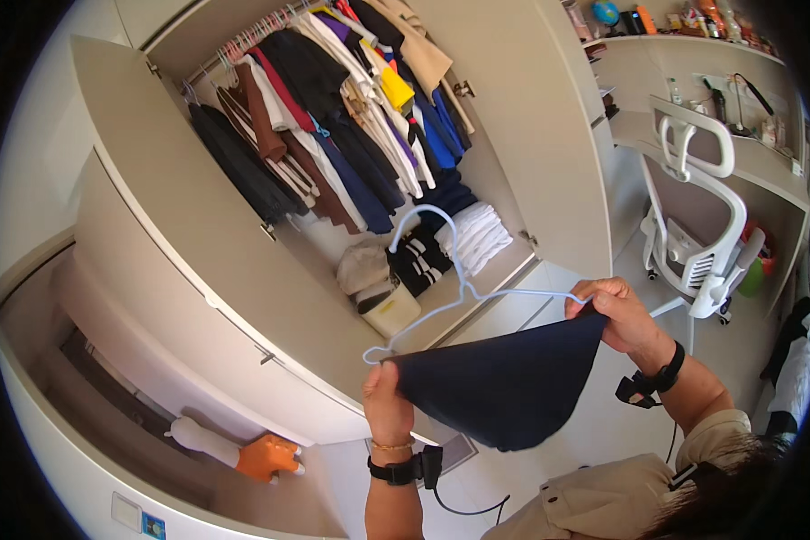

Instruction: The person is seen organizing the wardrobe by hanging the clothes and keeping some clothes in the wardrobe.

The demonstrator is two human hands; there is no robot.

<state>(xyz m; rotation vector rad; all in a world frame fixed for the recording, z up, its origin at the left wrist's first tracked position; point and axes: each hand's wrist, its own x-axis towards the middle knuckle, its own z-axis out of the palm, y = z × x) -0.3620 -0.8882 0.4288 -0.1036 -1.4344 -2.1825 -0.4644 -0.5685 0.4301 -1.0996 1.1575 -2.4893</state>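
Observation:
A dark navy garment (pixel 499 385) hangs stretched between my two hands, below a light blue wire hanger (pixel 466 290). My right hand (pixel 614 314) pinches the garment's upper right corner together with the right end of the hanger. At the upper left corner, my left hand (pixel 388 401) grips the cloth, just under the hanger's looped left end; whether it also holds the hanger cannot be told. The hanger's hook points up and to the left, in front of the open wardrobe. Both wrists wear black straps with small devices and cables.
Clothes (pixel 351 115) hang from the wardrobe rail; folded white clothes (pixel 476 236), striped black clothes (pixel 418 260) and a cream bin (pixel 391 310) sit beneath. Open wardrobe doors (pixel 243 270) flank it. A white office chair (pixel 698 209) stands right, by a desk. A plush toy (pixel 243 455) lies lower left.

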